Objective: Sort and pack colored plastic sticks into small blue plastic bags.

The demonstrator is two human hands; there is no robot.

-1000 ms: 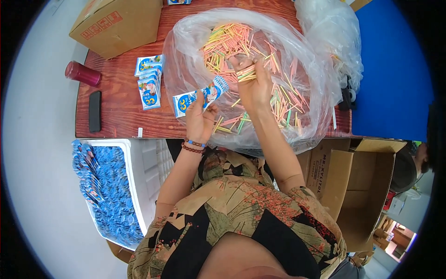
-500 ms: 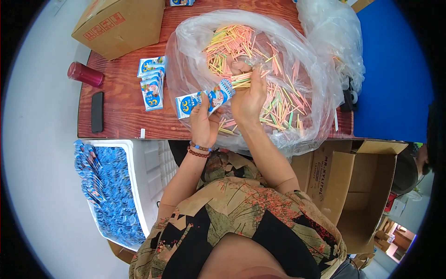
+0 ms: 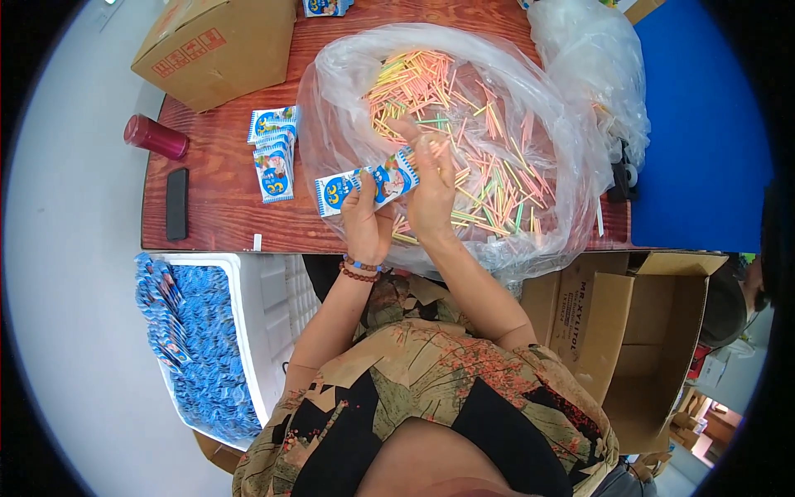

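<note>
blue-white packet (image 3: pixel 367 188) held flat over the near edge of the table (image 3: pixel 215 224), just in front of the clear bag (image 3: pixel 464 141). left hand (image 3: pixel 366 219) grips it from below, fingers closed around its lower edge, beaded bracelets on the wrist. right hand (image 3: pixel 432 186) touches the packet's right end, fingers bunched at the opening; cannot tell if it pinches any sticks, grip looks closed on the packet's edge. the bag is wide open and full of thin coloured sticks (image 3: pixel 489 166), pink, yellow, green, orange, spread loose inside. both hands sit at the bag's near-left rim.

left of the hands a small stack of same packets (image 3: pixel 273 153) lies on the table, apart from the held one. further left a black phone (image 3: pixel 176 204) lies flat and a red cylinder (image 3: pixel 155 137) lies on its side. a cardboard box (image 3: pixel 217 50) sits at the far-left corner. second clear bag (image 3: pixel 592 74) far right, bunched up.

below the table on the left, a white crate (image 3: pixel 248 331) packed with blue packets. on the right, an open brown carton (image 3: pixel 654 331) on the floor.
</note>
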